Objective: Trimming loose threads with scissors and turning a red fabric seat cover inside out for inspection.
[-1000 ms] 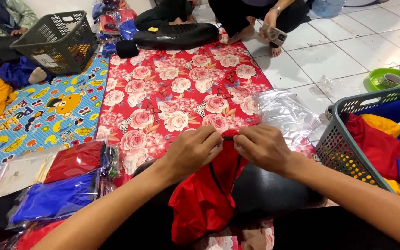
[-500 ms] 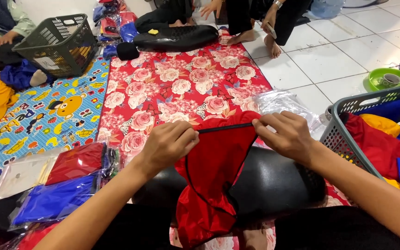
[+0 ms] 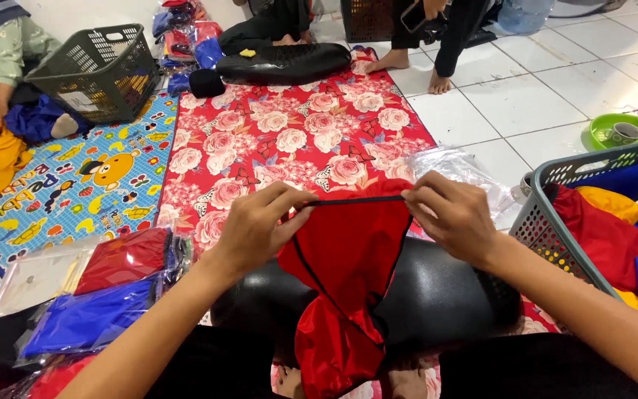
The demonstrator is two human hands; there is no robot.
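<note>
A red cloth piece with black trim point(image 3: 348, 266) hangs over my lap and a black cushion point(image 3: 437, 303). My left hand point(image 3: 256, 225) pinches its black top edge at the left end. My right hand point(image 3: 452, 214) pinches the same edge at the right end, so the trim is stretched straight between both hands. The lower part of the cloth bunches and drapes down between my knees.
A red rose-print mat point(image 3: 297, 140) lies ahead, a cartoon mat point(image 3: 68, 192) to its left. A grey basket point(image 3: 555, 214) with red, yellow and blue cloth stands at right. Bagged red and blue cloth point(image 3: 105, 295) lies at left. Clear plastic bag point(image 3: 459, 170), dark basket point(image 3: 97, 70), other people beyond.
My hands have moved apart and lifted, stretching the black-trimmed edge of the red cloth out wide. The view has tilted slightly upward.
</note>
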